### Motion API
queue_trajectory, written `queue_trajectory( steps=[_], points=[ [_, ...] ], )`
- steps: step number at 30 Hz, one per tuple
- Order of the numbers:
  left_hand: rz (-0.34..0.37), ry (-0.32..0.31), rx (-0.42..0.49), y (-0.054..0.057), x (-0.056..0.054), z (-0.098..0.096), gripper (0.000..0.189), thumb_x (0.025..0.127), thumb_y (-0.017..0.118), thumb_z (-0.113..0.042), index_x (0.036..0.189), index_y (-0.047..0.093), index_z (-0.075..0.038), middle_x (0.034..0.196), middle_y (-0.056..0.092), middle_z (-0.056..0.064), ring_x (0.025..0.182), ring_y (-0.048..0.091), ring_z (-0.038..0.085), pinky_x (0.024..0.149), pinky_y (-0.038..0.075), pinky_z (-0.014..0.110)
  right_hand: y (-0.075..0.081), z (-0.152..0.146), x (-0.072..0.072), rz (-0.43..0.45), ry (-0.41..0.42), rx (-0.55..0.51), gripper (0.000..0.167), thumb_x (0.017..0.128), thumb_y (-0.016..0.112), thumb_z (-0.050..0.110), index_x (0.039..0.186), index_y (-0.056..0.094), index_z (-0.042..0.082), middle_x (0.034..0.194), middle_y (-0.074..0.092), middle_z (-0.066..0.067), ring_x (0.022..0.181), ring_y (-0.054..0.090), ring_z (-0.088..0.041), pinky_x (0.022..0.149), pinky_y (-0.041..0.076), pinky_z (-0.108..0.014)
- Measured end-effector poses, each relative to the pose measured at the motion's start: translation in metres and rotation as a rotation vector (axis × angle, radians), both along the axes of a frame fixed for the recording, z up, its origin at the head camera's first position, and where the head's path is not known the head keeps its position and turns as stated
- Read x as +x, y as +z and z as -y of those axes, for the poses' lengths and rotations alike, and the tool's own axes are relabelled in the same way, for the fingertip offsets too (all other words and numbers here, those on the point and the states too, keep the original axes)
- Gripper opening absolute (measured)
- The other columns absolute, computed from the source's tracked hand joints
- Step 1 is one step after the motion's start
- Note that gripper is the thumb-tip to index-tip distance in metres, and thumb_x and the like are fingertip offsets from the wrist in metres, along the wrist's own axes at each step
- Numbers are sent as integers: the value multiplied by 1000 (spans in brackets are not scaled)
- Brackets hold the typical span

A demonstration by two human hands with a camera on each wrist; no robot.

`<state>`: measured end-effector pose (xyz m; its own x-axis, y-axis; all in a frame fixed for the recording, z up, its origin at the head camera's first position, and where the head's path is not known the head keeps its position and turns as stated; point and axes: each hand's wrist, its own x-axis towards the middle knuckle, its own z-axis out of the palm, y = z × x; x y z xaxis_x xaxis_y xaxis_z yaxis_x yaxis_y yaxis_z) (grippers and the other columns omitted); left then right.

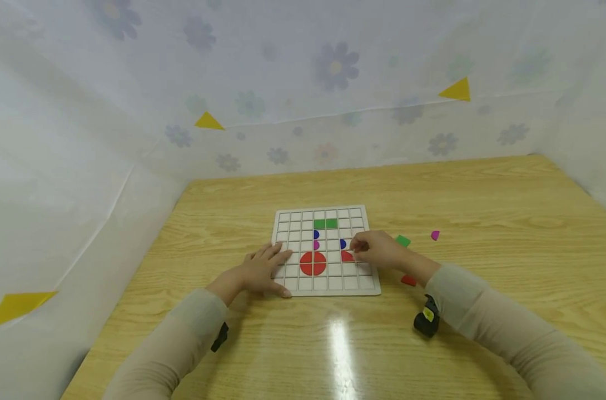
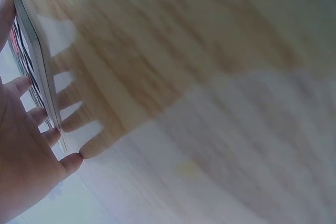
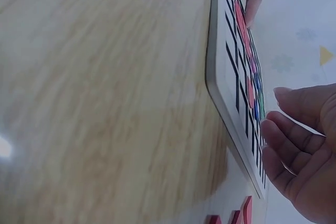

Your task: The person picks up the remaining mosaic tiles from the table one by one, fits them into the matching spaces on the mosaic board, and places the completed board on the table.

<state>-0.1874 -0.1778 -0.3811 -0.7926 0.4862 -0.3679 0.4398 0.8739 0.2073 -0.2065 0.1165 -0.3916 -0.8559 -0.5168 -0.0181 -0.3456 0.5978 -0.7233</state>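
A white gridded board lies on the wooden table. On its left edge my left hand rests with spread fingers, the thumb near the front corner. Over the right part my right hand hovers beside a red quarter-circle piece. In the right wrist view, a gap shows between that hand's thumb and fingers, and nothing is seen held. Above the red piece sits a blue half-round piece. Left of it lie a red circle of quarter pieces, a magenta piece, another blue piece and green squares.
Right of the board, loose on the table, lie a green piece, a magenta piece and a red piece, close to the right forearm. A pale flowered curtain closes off the back and sides.
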Motion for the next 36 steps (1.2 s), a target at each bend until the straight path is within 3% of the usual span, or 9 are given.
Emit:
queue_trajectory(
  steps=[5, 11, 25, 36],
  points=[
    [2, 9, -4, -1, 0, 0, 92, 66, 59, -60, 139, 18, -22, 143, 7, 8, 129, 2, 29, 95, 14, 52, 2, -8, 4, -17, 4, -15, 10, 78, 60, 4, 88, 59, 3, 81, 58, -1, 77, 51, -15, 69, 42, -30],
    [-1, 14, -1, -1, 1, 1, 92, 65, 59, -61, 139, 19, -22, 143, 7, 7, 129, 2, 28, 95, 14, 52, 6, -18, 9, 24, -26, -8, 10, 79, 60, 5, 89, 59, 3, 83, 57, -2, 79, 51, -17, 71, 42, -32],
    [-3, 10, 4, -3, 1, 3, 95, 65, 57, -63, 139, 15, -22, 144, 6, 6, 129, 1, 27, 95, 13, 51, 9, -46, 21, -21, -29, -7, 14, 78, 59, 4, 92, 59, 0, 85, 59, -4, 80, 54, -17, 71, 43, -32],
    [-8, 2, 23, -3, 0, 3, 95, 65, 58, -63, 139, 16, -21, 144, 6, 7, 129, 0, 28, 94, 14, 52, 9, -69, 35, 0, -28, -47, 15, 79, 60, 4, 92, 58, -1, 85, 60, -5, 79, 55, -16, 66, 45, -26]
  ],
)
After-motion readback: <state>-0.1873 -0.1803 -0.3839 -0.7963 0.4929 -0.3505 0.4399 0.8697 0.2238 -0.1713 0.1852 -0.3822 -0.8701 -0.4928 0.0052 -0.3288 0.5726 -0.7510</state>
